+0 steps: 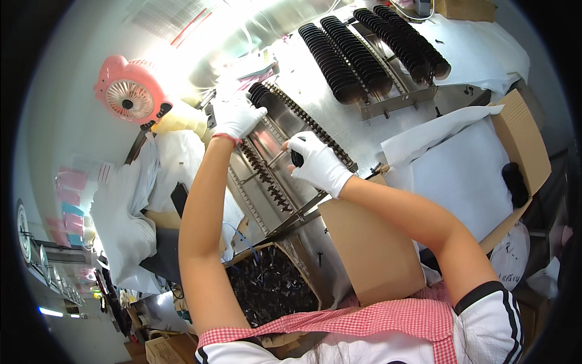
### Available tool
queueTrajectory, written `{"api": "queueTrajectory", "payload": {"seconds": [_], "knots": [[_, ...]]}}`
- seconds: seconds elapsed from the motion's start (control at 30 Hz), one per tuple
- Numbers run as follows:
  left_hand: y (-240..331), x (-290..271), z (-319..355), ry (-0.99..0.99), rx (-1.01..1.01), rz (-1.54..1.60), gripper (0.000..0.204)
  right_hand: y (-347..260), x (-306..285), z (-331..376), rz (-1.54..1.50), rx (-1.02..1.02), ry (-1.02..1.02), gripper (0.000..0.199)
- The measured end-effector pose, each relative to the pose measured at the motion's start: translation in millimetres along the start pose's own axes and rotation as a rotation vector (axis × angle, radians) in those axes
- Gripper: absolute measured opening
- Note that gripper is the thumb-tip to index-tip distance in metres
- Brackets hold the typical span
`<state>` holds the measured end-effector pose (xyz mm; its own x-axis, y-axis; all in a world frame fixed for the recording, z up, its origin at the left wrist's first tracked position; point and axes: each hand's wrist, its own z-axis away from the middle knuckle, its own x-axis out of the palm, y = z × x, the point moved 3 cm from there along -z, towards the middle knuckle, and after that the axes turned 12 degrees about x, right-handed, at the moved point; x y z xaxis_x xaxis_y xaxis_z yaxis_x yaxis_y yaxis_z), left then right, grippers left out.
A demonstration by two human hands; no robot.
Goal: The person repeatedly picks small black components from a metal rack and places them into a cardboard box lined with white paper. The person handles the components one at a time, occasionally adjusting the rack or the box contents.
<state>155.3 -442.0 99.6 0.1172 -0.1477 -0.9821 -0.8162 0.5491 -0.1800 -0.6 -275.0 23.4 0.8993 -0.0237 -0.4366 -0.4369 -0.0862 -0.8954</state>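
A small black part (296, 159) sits at the centre of the frame, pinched in the fingers of the white-gloved right hand (316, 162) above a long metal rack (285, 164) on the counter (357, 130). The gloved left hand (237, 115), up and to the left, has its fingers curled on the black parts (260, 94) at the rack's far end. A box of dark parts (270, 285) lies at the lower centre, and loaded racks (370, 51) fill the upper right.
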Motion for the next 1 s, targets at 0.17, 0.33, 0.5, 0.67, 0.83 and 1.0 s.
{"api": "queueTrajectory", "payload": {"seconds": [0.17,0.33,0.5,0.67,0.83,1.0], "knots": [[-3.4,13.7,-32.0,0.233,0.086,0.016,0.098,-3.5,-3.5,1.0,-0.028,-0.129,-0.001,0.033],[17.0,18.2,-48.2,-0.045,-0.060,0.202,0.072,-2.8,-4.5,2.9,0.084,-0.099,-0.013,0.037],[37.0,31.5,-59.7,-0.126,-0.064,0.045,0.028,-0.1,-0.3,3.2,0.064,-0.100,-0.007,0.049],[24.3,9.3,-37.1,0.205,-0.114,-0.271,0.038,-1.0,-1.8,3.4,-0.051,-0.081,0.118,0.060],[55.1,-10.6,42.6,0.024,0.004,0.469,0.038,-14.1,-15.1,17.7,-0.178,-0.040,0.290,0.076],[143.4,-43.8,114.5,0.024,0.135,0.721,0.028,-35.3,-49.4,57.5,-0.223,-0.173,0.276,0.088]]}}
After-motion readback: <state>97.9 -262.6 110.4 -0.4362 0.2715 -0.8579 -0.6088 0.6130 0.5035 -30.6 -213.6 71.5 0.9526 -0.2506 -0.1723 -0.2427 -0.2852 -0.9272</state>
